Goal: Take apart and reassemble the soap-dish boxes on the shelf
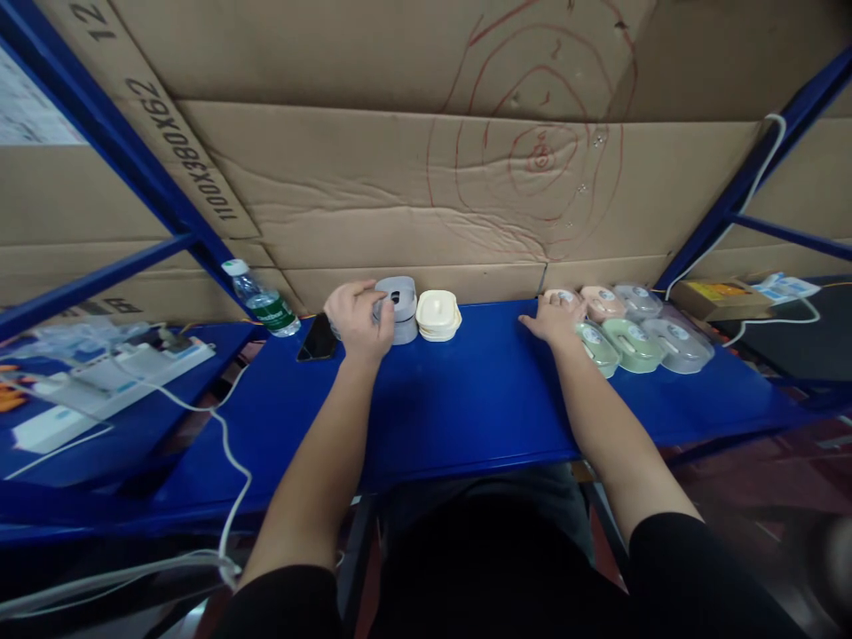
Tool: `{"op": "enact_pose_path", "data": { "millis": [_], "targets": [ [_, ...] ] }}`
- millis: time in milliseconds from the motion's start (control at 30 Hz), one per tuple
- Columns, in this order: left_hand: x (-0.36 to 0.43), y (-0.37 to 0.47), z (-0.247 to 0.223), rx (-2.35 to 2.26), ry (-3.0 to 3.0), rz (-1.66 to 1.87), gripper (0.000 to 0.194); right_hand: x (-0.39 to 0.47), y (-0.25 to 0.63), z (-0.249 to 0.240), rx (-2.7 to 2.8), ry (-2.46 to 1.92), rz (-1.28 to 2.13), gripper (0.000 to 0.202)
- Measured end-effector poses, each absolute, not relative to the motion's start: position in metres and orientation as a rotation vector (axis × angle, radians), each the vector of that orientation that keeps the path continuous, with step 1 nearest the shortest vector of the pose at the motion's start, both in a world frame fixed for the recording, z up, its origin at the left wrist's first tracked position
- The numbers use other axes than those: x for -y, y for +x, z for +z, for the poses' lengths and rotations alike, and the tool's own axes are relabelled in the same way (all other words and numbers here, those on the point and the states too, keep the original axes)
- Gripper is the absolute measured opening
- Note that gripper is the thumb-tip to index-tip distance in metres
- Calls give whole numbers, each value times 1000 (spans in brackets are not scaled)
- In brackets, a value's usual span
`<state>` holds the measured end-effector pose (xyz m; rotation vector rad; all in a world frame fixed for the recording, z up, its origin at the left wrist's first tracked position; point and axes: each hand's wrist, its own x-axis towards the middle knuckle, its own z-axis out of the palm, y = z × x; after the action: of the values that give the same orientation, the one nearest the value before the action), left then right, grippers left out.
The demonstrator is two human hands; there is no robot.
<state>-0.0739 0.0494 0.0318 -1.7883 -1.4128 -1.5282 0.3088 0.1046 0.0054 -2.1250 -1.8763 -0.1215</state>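
At the back left of the blue table, my left hand (365, 321) is curled, with fingers and thumb around a greyish, see-through edge that I cannot make out. It is up against a grey lidded container (402, 306), and a pale pinkish rounded container (336, 306) shows partly behind the hand. Beside the grey one stands a stack of cream square pieces (438, 314). My right hand (554, 318) rests with spread fingers on a pale pink lidded container (571, 302) at the back left corner of a group, its thumb out to the left.
More clear-lidded containers, pink (603, 303), green (635, 344) and grey (679, 342), stand on the right. A phone (318, 339) and a water bottle (266, 302) lie left. Blue posts and a cardboard wall (373, 186) bound the table (466, 399). White cables (230, 453) hang at the left.
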Motion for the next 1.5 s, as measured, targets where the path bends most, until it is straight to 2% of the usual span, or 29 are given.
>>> {"op": "enact_pose_path", "data": {
  "millis": [200,367,500,733,933,1067,1133,1267,1333,1400,1500],
  "targets": [
    [-42,-51,33,1354,-1948,-1419,24,-97,291,10,1885,-1905,-302,67],
    [-41,-42,33,1324,-2090,-1348,23,-94,284,9,1994,-2014,-110,71],
    [-41,-36,33,1307,-2162,-1321,23,-94,273,10,2054,-1923,-74,63],
    [-42,-25,27,1327,-2341,-1184,28,-89,270,17,2331,-1336,244,70],
    [-47,-18,17,1229,-2389,-1046,25,-86,263,30,1934,-1102,366,65],
    [-42,-11,16,1169,-2380,-1024,23,-84,238,29,1508,-896,841,66],
    [-36,-5,17,1100,-2422,-1031,34,-77,220,27,1356,-782,1085,70],
    [-24,10,18,1007,-2457,-1064,57,-57,186,20,1238,-673,1290,73],
    [-22,13,17,995,-2445,-1042,52,-51,176,18,1249,-646,1325,73],
    [-22,13,17,977,-2440,-1010,36,-50,173,17,1304,-642,1300,74],
    [-24,8,20,996,-2402,-1039,25,-54,181,19,1495,-698,1117,74]
  ]
}}
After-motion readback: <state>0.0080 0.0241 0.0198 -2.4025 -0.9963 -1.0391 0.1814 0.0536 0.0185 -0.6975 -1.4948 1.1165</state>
